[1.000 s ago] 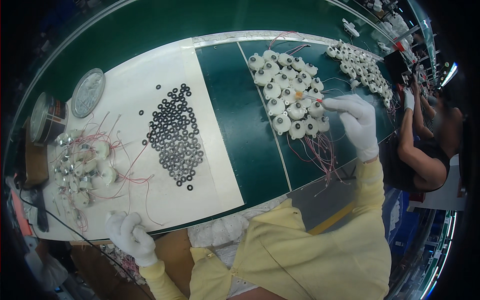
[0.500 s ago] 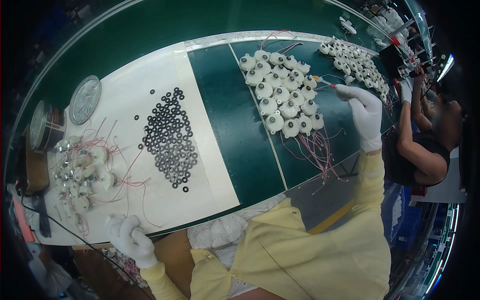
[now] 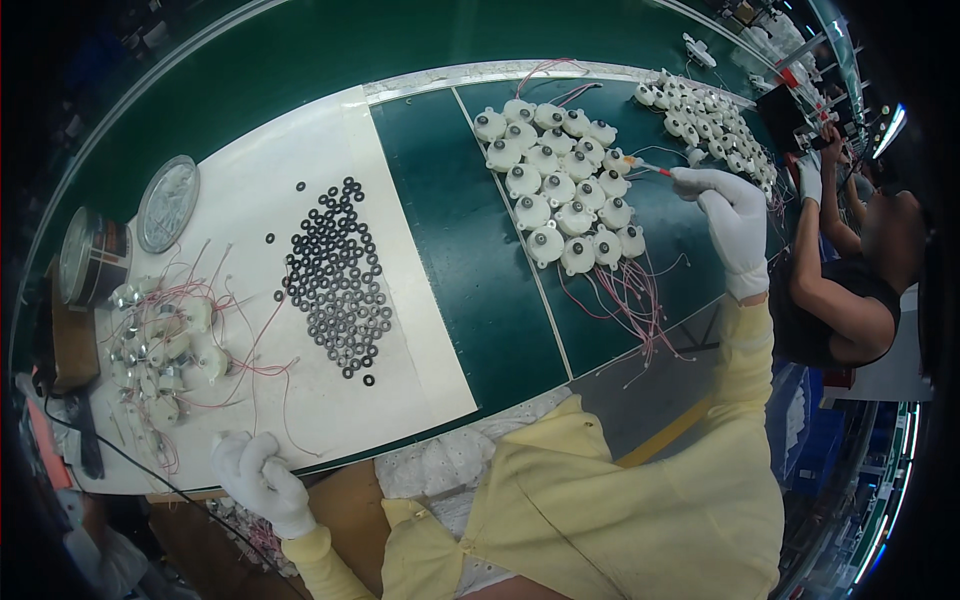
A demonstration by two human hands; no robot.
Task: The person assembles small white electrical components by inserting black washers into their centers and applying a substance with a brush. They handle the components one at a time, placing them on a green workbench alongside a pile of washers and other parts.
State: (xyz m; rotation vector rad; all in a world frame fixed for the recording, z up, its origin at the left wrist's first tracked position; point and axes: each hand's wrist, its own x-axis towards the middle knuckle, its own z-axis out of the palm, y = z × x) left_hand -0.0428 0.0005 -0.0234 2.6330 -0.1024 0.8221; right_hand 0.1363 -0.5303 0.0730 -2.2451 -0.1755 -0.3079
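My right hand (image 3: 733, 222), in a white glove, pinches a small brush (image 3: 652, 167) with a red end by my fingers and an orange-yellow tip. That tip is at the right edge of a cluster of white round motors (image 3: 557, 186) with dark centres, laid in rows on the green surface; I cannot tell whether it touches one. Pink and white wires (image 3: 630, 305) trail from the cluster's near side. At the table's front edge on the left, my gloved left hand (image 3: 260, 478) rests with curled fingers, and nothing shows in it.
Many black rings (image 3: 340, 280) lie on the white sheet (image 3: 420, 370). Left of them are a heap of wired motors (image 3: 160, 350), a round tin (image 3: 95, 255) and a clear lid (image 3: 168, 203). More motors (image 3: 705, 125) stand far right, near a co-worker (image 3: 850, 290).
The whole view has shifted slightly. My right hand keeps the brush at the right edge of the motor cluster, almost unmoved, and my left hand stays curled in place.
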